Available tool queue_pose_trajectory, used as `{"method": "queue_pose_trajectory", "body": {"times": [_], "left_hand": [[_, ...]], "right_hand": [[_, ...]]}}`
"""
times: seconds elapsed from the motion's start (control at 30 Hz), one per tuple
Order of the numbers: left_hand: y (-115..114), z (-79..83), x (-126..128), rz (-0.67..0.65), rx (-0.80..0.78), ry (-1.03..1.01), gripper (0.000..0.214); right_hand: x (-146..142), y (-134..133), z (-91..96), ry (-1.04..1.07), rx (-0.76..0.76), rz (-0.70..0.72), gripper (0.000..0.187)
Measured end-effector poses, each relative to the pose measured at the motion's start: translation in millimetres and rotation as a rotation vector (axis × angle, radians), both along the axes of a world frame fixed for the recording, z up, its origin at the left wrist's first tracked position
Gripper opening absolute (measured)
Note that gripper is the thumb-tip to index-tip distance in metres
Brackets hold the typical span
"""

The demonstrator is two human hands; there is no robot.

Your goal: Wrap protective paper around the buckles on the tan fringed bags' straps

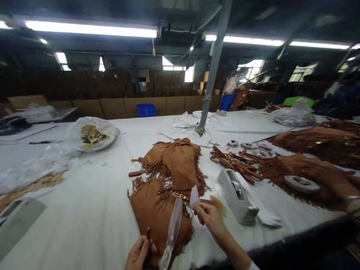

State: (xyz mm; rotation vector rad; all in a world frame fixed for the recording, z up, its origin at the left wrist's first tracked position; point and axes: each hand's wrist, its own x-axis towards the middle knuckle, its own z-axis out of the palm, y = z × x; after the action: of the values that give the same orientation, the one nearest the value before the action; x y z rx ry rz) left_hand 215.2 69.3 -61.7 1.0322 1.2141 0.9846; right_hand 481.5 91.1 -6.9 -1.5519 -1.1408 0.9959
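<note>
Several brown fringed suede bags point(180, 165) lie piled in front of me. At the near edge, my left hand point(140, 252) pinches the end of a narrow brown strap point(148, 233) over the nearest bag. My right hand point(210, 218) holds a small white sheet point(194, 195) between thumb and fingers, beside that bag's right side. A strap wrapped in whitish film point(174, 221) runs down across the bag from a gold clasp point(177, 195). Just beyond my right fingers is a tan brush-like piece point(218, 205), partly blurred.
A grey tape dispenser point(234, 197) stands right, beside white paper strips point(261, 206). Past it lie brown straps point(236, 161), tape rolls point(301, 184) and more fringed bags point(315, 165). A metal post point(212, 71) rises from the table. At left sits a plastic bag point(94, 135). Someone point(232, 90) stands far back.
</note>
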Motion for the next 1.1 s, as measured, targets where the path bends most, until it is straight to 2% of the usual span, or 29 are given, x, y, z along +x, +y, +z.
{"method": "queue_pose_trajectory", "body": {"times": [0.07,0.17,0.3,0.43,0.53,0.6,0.7,0.83,0.9,1.0,1.1], "left_hand": [[0.0,2.5,-6.6,-0.043,0.012,-0.109,0.055],[0.2,7.0,-12.1,-0.09,0.071,-0.137,0.048],[-0.9,7.8,-9.2,-0.017,0.132,-0.153,0.041],[-2.1,4.2,-3.2,0.045,0.07,-0.263,0.04],[-0.7,0.4,-2.6,0.089,0.012,-0.335,0.039],[1.0,-2.3,-3.9,0.089,0.004,-0.33,0.04],[3.1,-5.6,-6.0,0.066,0.01,-0.318,0.04],[3.6,-6.9,-6.6,0.074,0.009,-0.283,0.044],[3.5,-5.3,-6.7,0.078,0.008,-0.263,0.045],[4.2,-0.5,-8.4,0.037,-0.003,-0.266,0.044],[6.7,4.4,-11.4,-0.046,0.006,-0.274,0.038]], "right_hand": [[-39.5,-4.1,-2.4,0.055,-0.034,0.059,0.039],[-85.8,-6.1,-11.0,0.074,-0.076,0.068,0.039],[-116.4,-9.8,-23.4,-0.029,-0.048,0.093,0.038],[-121.5,-21.7,-27.0,-0.115,-0.068,0.243,0.039],[-117.8,-29.2,-23.1,-0.155,-0.102,0.372,0.04],[-113.8,-30.0,-19.0,-0.167,-0.105,0.405,0.04],[-105.7,-24.0,-14.0,-0.248,-0.078,0.38,0.039],[-92.6,-8.2,-9.7,-0.435,-0.015,0.231,0.043],[-89.8,-0.9,-7.9,-0.517,0.034,0.208,0.037],[-96.3,5.3,-6.6,-0.724,0.153,0.261,0.022],[-110.5,6.4,-9.8,-0.937,0.297,0.361,0.019]]}}
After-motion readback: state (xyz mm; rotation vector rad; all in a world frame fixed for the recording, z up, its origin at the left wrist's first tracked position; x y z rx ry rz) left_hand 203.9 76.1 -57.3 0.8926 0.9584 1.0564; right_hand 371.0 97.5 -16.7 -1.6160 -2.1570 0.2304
